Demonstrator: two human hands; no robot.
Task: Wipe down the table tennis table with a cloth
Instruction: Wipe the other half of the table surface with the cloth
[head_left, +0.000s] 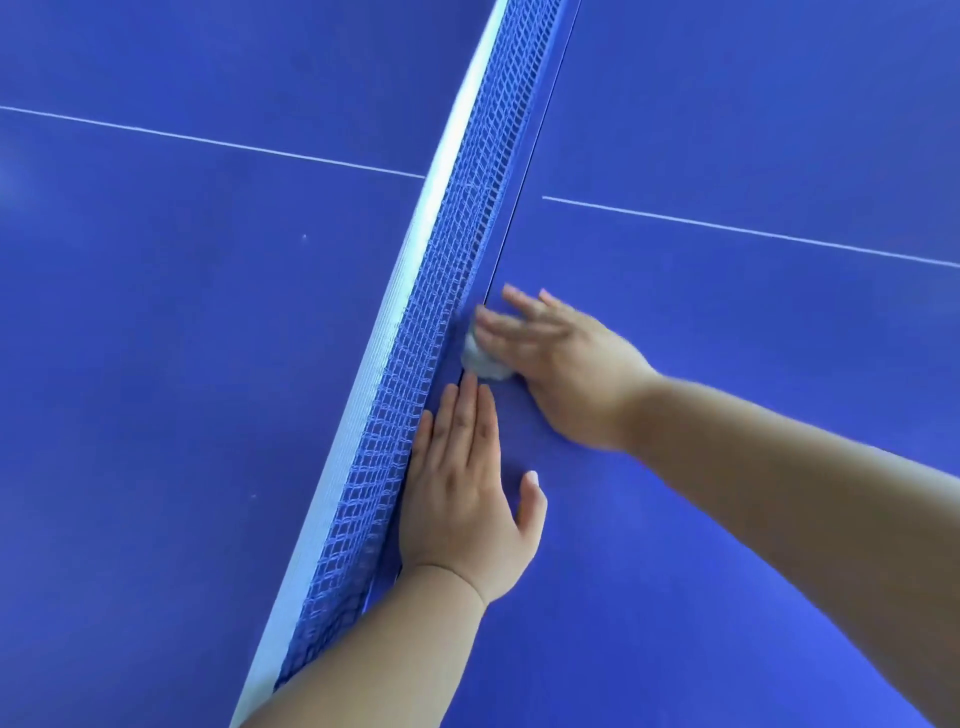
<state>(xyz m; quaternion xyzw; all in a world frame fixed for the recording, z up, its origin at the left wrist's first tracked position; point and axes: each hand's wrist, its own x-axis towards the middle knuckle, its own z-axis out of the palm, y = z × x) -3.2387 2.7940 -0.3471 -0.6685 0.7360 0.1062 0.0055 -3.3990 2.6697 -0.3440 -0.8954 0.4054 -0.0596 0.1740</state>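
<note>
The blue table tennis table (727, 519) fills the view, split by a blue net (447, 291) with a white top band. My right hand (561, 364) presses flat on a small white cloth (480, 361) on the right half of the table, right at the foot of the net. Most of the cloth is hidden under the palm and fingers. My left hand (462, 493) lies just below it, fingers straight and together, thumb spread, its edge against the net's mesh, holding nothing.
A thin white centre line (753, 234) crosses the right half and continues on the left half (208, 140) beyond the net. A dark seam (511, 228) runs along the net's base.
</note>
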